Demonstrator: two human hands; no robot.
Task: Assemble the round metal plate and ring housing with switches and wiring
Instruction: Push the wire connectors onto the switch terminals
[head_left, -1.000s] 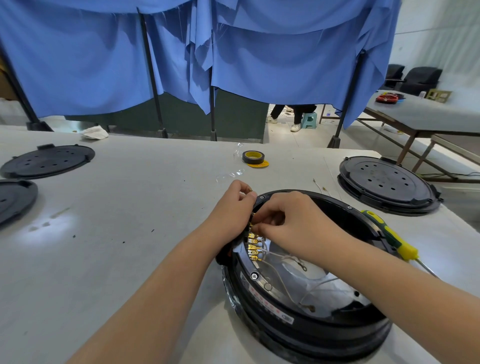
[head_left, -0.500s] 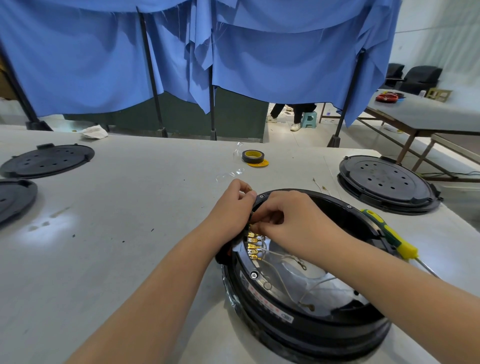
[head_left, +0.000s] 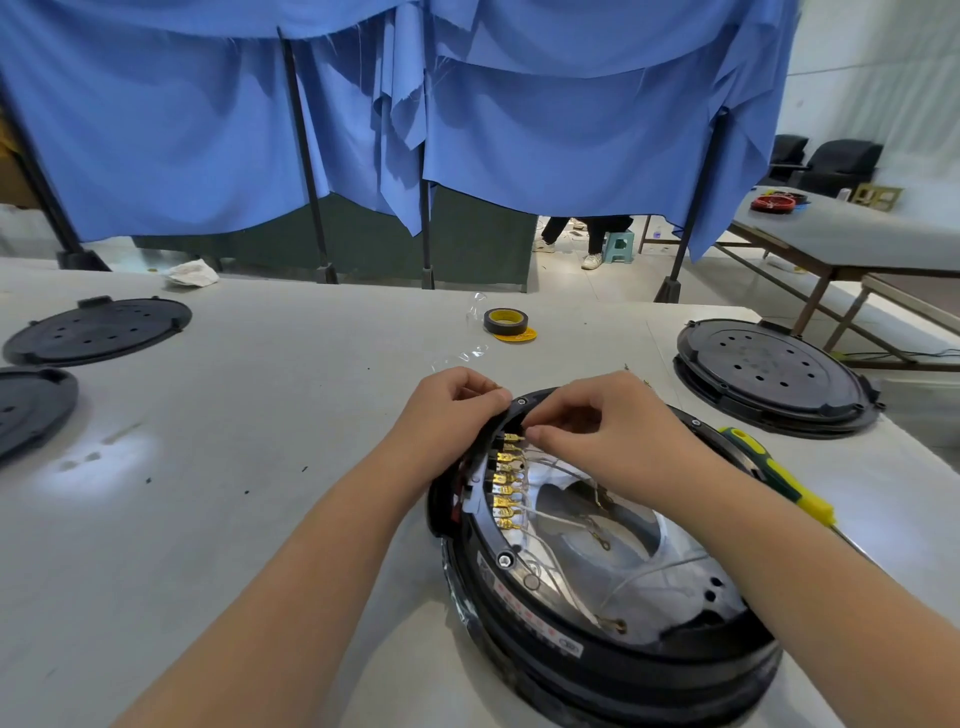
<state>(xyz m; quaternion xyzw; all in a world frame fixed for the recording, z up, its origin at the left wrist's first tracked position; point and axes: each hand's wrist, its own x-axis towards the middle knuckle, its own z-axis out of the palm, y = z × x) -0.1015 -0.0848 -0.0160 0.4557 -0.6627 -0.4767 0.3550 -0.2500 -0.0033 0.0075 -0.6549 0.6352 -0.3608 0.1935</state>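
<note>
A black ring housing (head_left: 524, 618) lies on the grey table, with a round metal plate (head_left: 670, 577) inside it. A row of brass terminals (head_left: 505, 480) lines its inner left wall, and thin white wires (head_left: 558, 519) run from them across the plate. My left hand (head_left: 441, 415) grips the housing's far left rim from outside, fingers curled. My right hand (head_left: 597, 421) hovers over the top of the terminal row, thumb and forefinger pinched on a wire end at the uppermost terminal.
A green and yellow screwdriver (head_left: 779, 475) rests on the housing's right edge. A black perforated cover (head_left: 774, 371) sits at the right, two more covers (head_left: 98, 330) at the left. A tape roll (head_left: 505, 322) lies beyond my hands. Blue curtains hang behind the table.
My right hand's fingers have shifted slightly up along the terminal row. My left hand stays on the rim. The housing has not moved.
</note>
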